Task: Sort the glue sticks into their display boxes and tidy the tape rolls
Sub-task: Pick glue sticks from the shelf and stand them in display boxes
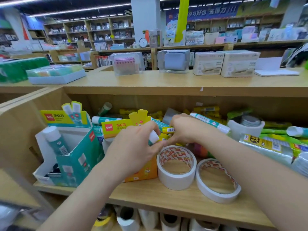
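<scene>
My left hand (133,147) grips a teal-and-white glue stick (153,137) over the yellow-orange display box (143,172). My right hand (186,129) holds a small yellow glue stick (168,130) just above that box, fingers curled round it. To the left stands the teal display box (78,157) with one large teal glue stick (55,140) upright in it. Two white tape rolls lie flat on the shelf in front: one (176,166) beside the yellow box, the other (218,180) to its right. Loose yellow and teal glue sticks (208,120) are heaped at the shelf's back.
A white tub (245,129) and wrapped tape packs (266,147) fill the right of the shelf. The wooden counter (166,80) above carries boxes and clear cases. More rolls (128,219) stand on the lower shelf. Bare shelf board (150,197) lies in front.
</scene>
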### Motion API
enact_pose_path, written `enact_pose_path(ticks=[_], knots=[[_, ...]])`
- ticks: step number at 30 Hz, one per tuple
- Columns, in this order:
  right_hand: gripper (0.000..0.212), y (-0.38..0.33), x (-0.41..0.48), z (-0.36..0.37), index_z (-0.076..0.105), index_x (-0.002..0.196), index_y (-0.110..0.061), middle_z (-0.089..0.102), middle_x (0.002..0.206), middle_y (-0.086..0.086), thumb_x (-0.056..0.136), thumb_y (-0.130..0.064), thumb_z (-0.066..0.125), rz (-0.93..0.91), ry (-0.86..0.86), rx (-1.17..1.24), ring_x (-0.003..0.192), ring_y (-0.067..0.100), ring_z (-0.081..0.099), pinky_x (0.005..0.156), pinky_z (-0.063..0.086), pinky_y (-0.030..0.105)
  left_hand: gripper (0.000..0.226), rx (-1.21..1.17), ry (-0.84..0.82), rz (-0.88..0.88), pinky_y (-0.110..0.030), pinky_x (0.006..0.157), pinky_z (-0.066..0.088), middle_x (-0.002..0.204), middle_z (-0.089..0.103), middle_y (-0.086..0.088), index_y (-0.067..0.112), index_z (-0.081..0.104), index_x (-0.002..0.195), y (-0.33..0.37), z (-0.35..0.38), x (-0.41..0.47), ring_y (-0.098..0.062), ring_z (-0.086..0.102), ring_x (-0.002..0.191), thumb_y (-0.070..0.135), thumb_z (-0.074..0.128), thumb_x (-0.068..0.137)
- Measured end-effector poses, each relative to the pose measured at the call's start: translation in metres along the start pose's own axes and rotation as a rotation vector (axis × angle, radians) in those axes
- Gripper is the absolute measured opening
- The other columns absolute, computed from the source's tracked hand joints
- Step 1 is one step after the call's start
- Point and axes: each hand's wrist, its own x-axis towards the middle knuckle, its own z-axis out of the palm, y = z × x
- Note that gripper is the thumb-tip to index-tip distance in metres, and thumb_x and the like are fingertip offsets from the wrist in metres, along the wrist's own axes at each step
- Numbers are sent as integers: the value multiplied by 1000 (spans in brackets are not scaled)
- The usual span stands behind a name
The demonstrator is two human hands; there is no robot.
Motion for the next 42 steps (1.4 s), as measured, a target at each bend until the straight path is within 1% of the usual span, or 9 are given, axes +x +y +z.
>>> enact_pose_path(ticks=[4, 8, 14, 20, 27, 30, 32, 37, 42], knots=[[51, -17, 1, -6, 45, 89, -15, 42, 69, 0, 73, -51, 77, 46, -7, -104, 51, 14, 44, 45, 37, 26, 24, -31, 39, 24, -34, 58, 47, 70, 57, 11, 32, 54, 97, -5, 5, 0, -11, 53, 67, 54, 55, 87], [53, -15, 7, 5, 55, 111, -16, 43, 71, -3, 75, -50, 76, 28, 4, -80, 62, 15, 53, 55, 45, 27, 19, -63, 75, 27, -30, 52, 44, 63, 53, 12, 32, 53, 95, -10, 9, -2, -7, 51, 59, 50, 56, 89], [36, -17, 6, 3, 47, 87, -18, 51, 78, 0, 74, -36, 75, 36, -87, 48, 64, 13, 52, 48, 38, 25, 15, -123, 143, 3, -26, 47, 45, 60, 55, 11, 33, 55, 97, -15, 11, -4, -6, 53, 55, 45, 59, 90], [28, -11, 8, 13, 48, 73, -22, 53, 73, 0, 76, -34, 72, 41, 31, 92, 67, 19, 55, 49, 35, 26, 12, -198, 226, 7, -34, 49, 51, 66, 61, 9, 29, 57, 96, -16, 13, -6, -9, 57, 59, 37, 63, 89], [19, 7, -30, -6, 63, 66, -12, 60, 54, -4, 80, -18, 75, -52, 367, 853, 48, 3, 50, 50, 40, 19, 15, -310, 311, 34, -27, 48, 46, 67, 61, 11, 26, 57, 91, -3, 6, -9, -11, 58, 61, 32, 70, 85], [12, -2, -60, -11, 62, 76, -7, 57, 48, -8, 86, -5, 67, -98, 336, 1515, 37, -1, 47, 39, 35, 10, 26, -480, 275, 13, -25, 56, 49, 72, 64, 10, 27, 59, 92, 12, 2, -7, -8, 60, 75, 45, 71, 77], [12, -7, -70, -5, 61, 73, -7, 55, 50, -4, 83, -4, 66, -129, 288, 1752, 37, 1, 43, 35, 29, 11, 35, -548, 273, 9, -30, 57, 48, 74, 64, 4, 29, 59, 93, 21, 2, -7, -16, 59, 76, 55, 67, 71], [12, -7, -78, 5, 60, 75, -6, 48, 66, 7, 76, -16, 68, -113, 296, 1984, 44, 4, 33, 36, 22, 13, 28, -540, 300, -4, -39, 62, 49, 78, 63, 5, 30, 58, 94, 34, 0, -5, -18, 59, 75, 40, 77, 75], [17, -7, -89, -1, 60, 83, -5, 47, 62, 4, 89, -21, 62, -3, 386, 2010, 45, 6, 40, 37, 32, 14, 26, -588, 322, -72, -28, 58, 53, 86, 64, 16, 33, 60, 98, 39, -4, -7, -8, 62, 76, 29, 77, 79]])
